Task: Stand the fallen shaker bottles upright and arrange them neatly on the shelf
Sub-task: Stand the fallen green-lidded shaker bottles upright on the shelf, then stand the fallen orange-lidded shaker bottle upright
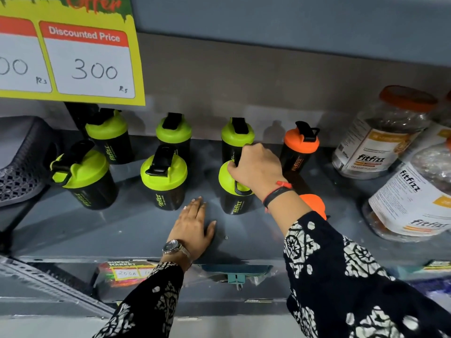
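Observation:
Black shaker bottles stand upright in two rows on the grey shelf (117, 230). Green-lidded ones fill the back row (173, 132) and the front row (164, 178), with one (83, 176) at the front left. An orange-lidded shaker (300, 147) stands at the back right. Another orange lid (314, 204) shows behind my right forearm, its body hidden. My right hand (256, 167) grips the lid of the front right green shaker (235, 203). My left hand (195, 223) lies flat and open on the shelf in front of the bottles.
A yellow price sign (70, 50) hangs over the back left. Clear Fitfizz jars (380, 137) crowd the right side of the shelf. A grey mesh basket (22, 162) sits at the left. Packaged items lie on the shelf below (234, 272).

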The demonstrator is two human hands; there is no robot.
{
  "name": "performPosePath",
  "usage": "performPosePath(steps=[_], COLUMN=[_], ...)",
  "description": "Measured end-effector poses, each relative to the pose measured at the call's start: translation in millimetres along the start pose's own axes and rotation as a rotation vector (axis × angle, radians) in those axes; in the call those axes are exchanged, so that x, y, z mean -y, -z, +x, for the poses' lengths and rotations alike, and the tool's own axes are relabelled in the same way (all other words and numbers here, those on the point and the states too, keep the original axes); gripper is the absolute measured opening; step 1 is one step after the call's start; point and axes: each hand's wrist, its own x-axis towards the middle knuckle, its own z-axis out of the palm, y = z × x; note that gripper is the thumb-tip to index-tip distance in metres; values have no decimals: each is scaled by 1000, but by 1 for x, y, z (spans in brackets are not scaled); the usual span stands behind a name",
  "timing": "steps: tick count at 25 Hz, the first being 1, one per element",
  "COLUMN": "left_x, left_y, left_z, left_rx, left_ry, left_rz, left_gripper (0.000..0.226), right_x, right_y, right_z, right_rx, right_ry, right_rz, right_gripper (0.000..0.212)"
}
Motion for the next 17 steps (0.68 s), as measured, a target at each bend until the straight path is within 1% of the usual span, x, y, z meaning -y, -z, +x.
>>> performPosePath(steps=[4,6,8,9,11,12,14,17], left_x=[-2,-6,-11,-17,-33,-44,-70,-104], left_y=[1,1,3,5,2,0,-6,-17], left_z=[0,-7,-20,-28,-42,-45,-44,-28], left_rx=[15,15,4,-5,-49,-59,-57,-49], left_ry=[-9,-2,13,-9,-139,-197,-287,-311], left_rz=[21,23,20,28,63,91,99,78], left_gripper=[56,55,53,50,44,43,46,54], right_x=[5,5,-10,-26,-72,-98,-141,-170], right_y=[2,6,15,20,27,28,21,-7], right_z=[-5,-12,-24,-33,-58,-73,-102,-120], right_rx=[22,9,-96,-175,-299,-316,-261,-79], right_ry=[-30,-30,-30,-24,3,17,50,115], right_rz=[-13,-10,27,64,131,140,95,-37], right_gripper=[38,48,55,53,43,38,36,57])
